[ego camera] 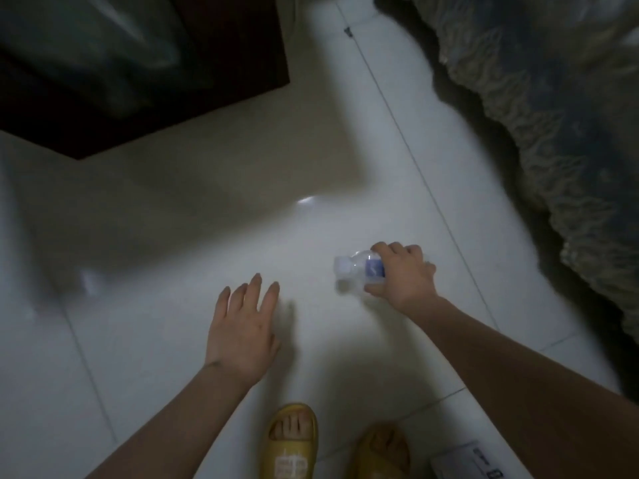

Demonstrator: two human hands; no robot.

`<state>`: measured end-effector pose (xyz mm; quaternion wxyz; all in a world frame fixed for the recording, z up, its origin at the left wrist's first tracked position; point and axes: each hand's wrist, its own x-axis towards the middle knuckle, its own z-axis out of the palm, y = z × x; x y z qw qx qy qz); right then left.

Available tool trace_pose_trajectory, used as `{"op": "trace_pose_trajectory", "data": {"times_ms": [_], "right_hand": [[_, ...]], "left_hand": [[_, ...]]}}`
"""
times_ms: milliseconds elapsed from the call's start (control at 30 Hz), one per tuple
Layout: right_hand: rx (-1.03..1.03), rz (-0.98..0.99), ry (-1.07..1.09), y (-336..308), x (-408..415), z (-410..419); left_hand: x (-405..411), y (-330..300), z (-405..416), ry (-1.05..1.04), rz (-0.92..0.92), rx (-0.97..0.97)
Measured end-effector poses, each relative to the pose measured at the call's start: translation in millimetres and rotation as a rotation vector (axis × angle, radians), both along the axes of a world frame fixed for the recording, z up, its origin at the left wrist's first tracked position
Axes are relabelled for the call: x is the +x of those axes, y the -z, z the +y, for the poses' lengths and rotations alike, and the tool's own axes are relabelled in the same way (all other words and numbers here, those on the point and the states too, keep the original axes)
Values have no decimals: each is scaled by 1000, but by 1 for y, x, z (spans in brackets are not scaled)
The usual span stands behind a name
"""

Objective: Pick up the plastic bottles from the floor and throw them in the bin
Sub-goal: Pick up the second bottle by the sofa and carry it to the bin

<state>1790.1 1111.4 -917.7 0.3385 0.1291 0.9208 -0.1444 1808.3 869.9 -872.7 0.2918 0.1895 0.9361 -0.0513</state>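
The left hand [242, 331] is spread flat and holds nothing; the right hand [403, 274] is wrapped around a small plastic bottle [359, 269], low over the white floor [173, 340]; no bin shows. Right of that hand hangs a big blanket [553, 133]; the bottle is thin and smooth, so I think it could slip out.

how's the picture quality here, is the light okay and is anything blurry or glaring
Head view: dim, with a bright glare spot on the glossy floor; the bottle in the right hand is motion-blurred, as is the open left hand; the hands cast soft shadows, and wide-angle distortion bends the tile lines.
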Motion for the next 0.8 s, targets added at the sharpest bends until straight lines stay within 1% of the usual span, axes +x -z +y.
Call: {"op": "trace_pose_trajectory", "data": {"times_ms": [133, 200, 267, 400, 567, 667, 767, 800], "right_hand": [[-178, 97, 189, -87, -26, -34], [-246, 145, 211, -137, -39, -57], [-290, 175, 197, -188, -49, -82], [-390, 249, 159, -287, -57, -131], [-549, 264, 48, -412, -58, -210], [-633, 276, 24, -473, -59, -265], [-703, 287, 7, -520, -62, -325], [-712, 287, -7, -534, -65, -345]], "left_hand": [[-30, -78, -7, -70, 50, 21], [-44, -122, -15, -149, 75, 52], [-56, -171, -28, -203, 145, 87], [-66, -272, -62, -368, 199, 73], [-50, -407, -139, -547, 294, 47], [-37, -468, -192, -604, 346, 54], [-31, -513, -249, -657, 413, 65], [-31, -526, -269, -680, 410, 59]]}}
